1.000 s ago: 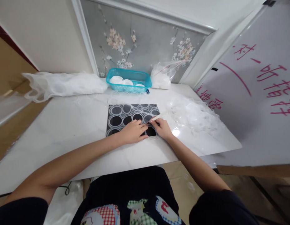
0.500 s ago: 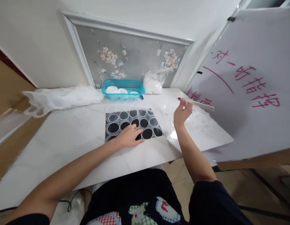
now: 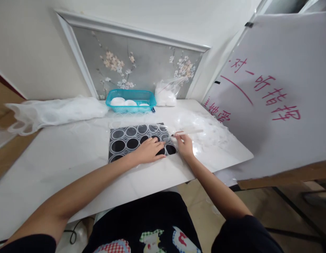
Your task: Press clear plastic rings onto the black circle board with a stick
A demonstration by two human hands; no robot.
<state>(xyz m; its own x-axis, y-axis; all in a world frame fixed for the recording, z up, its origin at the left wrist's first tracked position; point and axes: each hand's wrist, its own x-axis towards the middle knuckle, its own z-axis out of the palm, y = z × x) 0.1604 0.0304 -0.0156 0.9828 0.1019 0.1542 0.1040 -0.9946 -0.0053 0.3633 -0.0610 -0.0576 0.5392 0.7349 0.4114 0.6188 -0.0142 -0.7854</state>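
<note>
A black sheet (image 3: 126, 137) printed with rows of white-ringed ovals lies on the white table, with clear plastic film (image 3: 166, 130) over it. My left hand (image 3: 149, 151) rests on the sheet and film, palm down with the fingers stretched out. At the sheet's right edge my right hand (image 3: 184, 144) is closed around a slim white stick-like tool (image 3: 190, 132). Its dark tip points left towards my left fingertips; its exact kind is unclear. Whether the tip touches the film I cannot tell.
Behind the sheet stands a blue plastic basket (image 3: 131, 108) with white round pieces in it. A clear bag (image 3: 166, 94) of white stuff is beside it. Translucent ringed film (image 3: 57, 110) lies bundled at left, more film (image 3: 212, 131) at right. A whiteboard (image 3: 284, 70) leans at right.
My right hand has come down and left with the tool, from above the film to the sheet's right edge. My left hand stays on the sheet. The camera view has shifted slightly.
</note>
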